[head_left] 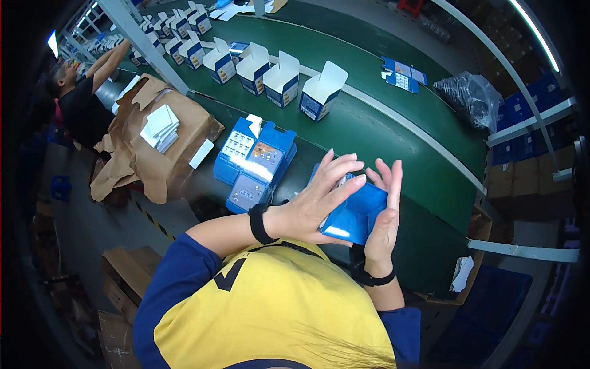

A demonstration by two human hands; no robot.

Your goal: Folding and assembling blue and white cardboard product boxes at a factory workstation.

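Note:
A blue carton (353,218), partly folded and with its open side showing, is held between my two hands close in front of my chest. My left hand (326,197) lies over its left side, fingers extended across it and thumb along the upper edge. Against the right wall rests my right hand (385,224), its fingers pointing up and slightly spread. Part of the carton is hidden behind my left hand. Just left of my hands lies a pile of flat blue cartons (252,166) with printed panels.
Several blue-and-white boxes (319,98) with raised lids stand in rows on the green conveyor (393,147). Flattened cartons (402,75) and a clear plastic bag (470,98) lie farther right. White cards sit on a torn brown carton (178,123). A co-worker (83,92) reaches in at far left.

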